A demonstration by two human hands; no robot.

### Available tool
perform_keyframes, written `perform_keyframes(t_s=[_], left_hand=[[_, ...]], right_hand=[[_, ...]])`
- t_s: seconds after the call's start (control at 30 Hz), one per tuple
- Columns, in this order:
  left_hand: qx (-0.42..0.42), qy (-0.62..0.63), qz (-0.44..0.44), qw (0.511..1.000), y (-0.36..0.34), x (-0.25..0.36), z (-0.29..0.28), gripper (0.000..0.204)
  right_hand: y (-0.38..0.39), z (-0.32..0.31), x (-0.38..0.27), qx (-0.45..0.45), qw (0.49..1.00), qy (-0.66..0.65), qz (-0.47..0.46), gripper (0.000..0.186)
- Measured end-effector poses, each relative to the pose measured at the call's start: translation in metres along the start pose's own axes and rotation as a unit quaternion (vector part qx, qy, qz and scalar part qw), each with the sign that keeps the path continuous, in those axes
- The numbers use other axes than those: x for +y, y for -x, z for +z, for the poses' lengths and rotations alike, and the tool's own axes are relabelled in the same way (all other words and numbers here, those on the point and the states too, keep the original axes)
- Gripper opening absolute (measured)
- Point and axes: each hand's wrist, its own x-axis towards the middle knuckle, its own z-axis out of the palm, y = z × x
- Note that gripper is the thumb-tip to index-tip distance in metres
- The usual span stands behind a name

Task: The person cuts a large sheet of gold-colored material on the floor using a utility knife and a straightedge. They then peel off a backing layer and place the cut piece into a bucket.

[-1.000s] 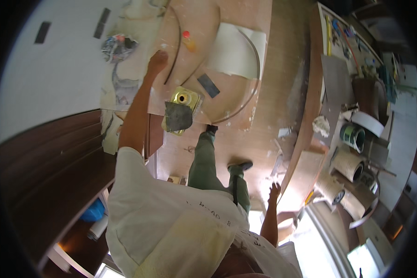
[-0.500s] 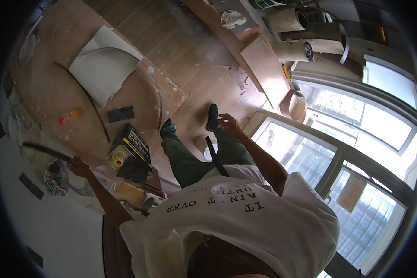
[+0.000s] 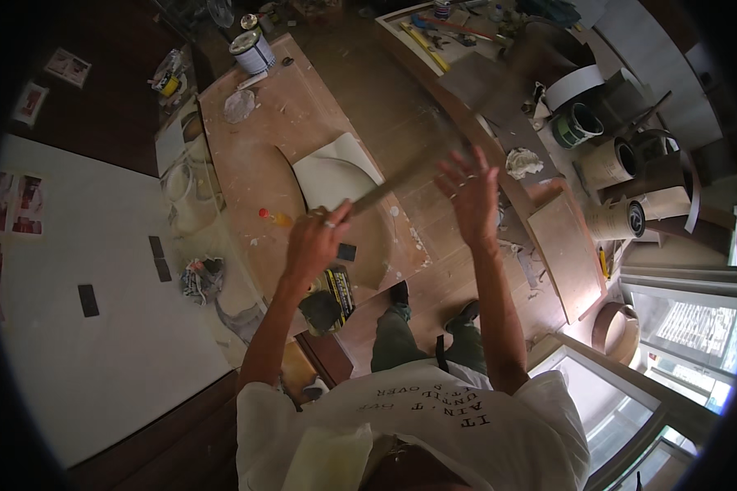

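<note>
My left hand is closed around one end of a long, thin, brown strip. The strip slants up and to the right across the view, and its far end is smeared by motion. My right hand is raised beside the strip with its fingers spread and holds nothing. The strip runs close to those fingertips; whether they touch it I cannot tell. Below the left hand lies a brown board bearing a curved white sheet, a small bottle with a red cap and a dark rectangular piece.
A yellow-and-black can stands near my left forearm. At the right are a wooden bench, a crumpled white wad, rolls and a green can. A white pail sits at the board's far end.
My left hand has swung the strip from the far left in toward the middle. The right hand has risen from beside my leg and spread its fingers. The view has shifted too.
</note>
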Motion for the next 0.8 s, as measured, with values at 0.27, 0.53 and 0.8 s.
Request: perform_keyframes(t_s=[0.27, 0.53, 0.8], left_hand=[[-0.141, 0.095, 0.136, 0.976, -0.048, 0.213, 0.125, 0.038], [-0.47, 0.151, 0.132, 0.859, -0.042, 0.364, 0.304, 0.017], [-0.596, 0.068, 0.22, 0.769, -0.055, 0.386, 0.423, 0.017]], right_hand=[[0.129, -0.297, -0.146, 0.31, 0.913, -0.076, -0.254, 0.051], [0.276, -0.528, -0.139, 0.712, 0.61, -0.19, -0.291, 0.042], [0.412, -0.611, -0.05, 0.783, 0.568, -0.194, -0.164, 0.046]])
